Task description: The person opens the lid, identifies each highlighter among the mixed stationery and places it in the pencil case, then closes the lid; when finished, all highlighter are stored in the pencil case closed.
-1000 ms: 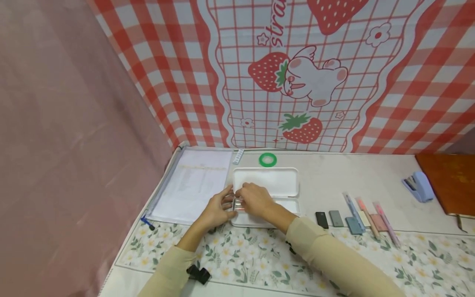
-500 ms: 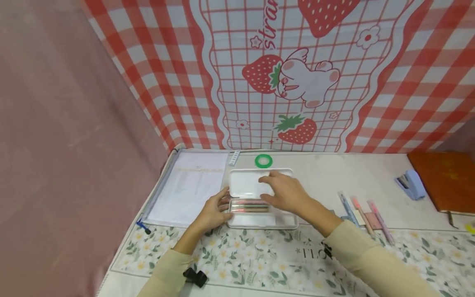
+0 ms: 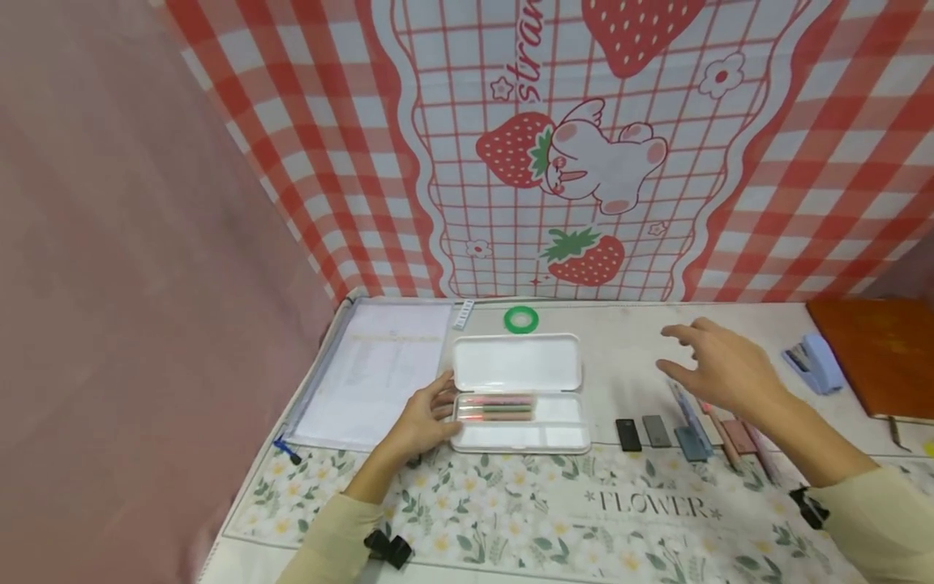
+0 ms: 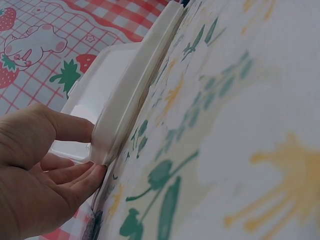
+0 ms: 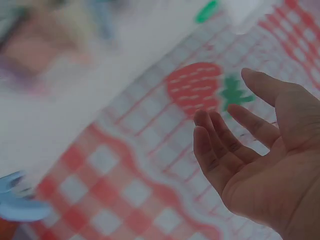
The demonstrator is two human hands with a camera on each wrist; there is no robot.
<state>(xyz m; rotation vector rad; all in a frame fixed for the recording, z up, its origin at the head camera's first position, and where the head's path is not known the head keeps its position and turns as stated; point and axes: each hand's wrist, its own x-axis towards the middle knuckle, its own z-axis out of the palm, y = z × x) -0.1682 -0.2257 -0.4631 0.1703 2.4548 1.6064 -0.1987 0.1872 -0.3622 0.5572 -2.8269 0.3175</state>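
Note:
A white pencil case (image 3: 562, 410) lies with its lid (image 3: 517, 362) raised behind it. Several slim pens or pencils (image 3: 498, 408) are lined up at the left of its back compartment. My left hand (image 3: 423, 418) holds the case's left end, thumb near the front corner and fingers along the side; in the left wrist view the thumb and fingertips meet that end. My right hand (image 3: 722, 365) is in the air above the pens at the right, fingers spread and slightly bent, palm bare in the right wrist view. Below it lie a blue pen (image 3: 693, 422) and a coral pen (image 3: 724, 442).
Small blocks, black (image 3: 628, 435) and grey (image 3: 657, 431), lie right of the case. Farther right are a blue stapler (image 3: 813, 363) and a brown notebook (image 3: 876, 349). Green tape (image 3: 521, 319) sits behind the lid; a clear document pouch (image 3: 368, 373) lies left.
My right hand has left the pencil case, where it covered the slim pens or pencils, and moved right over the loose pens. The left hand stays at the case's left end.

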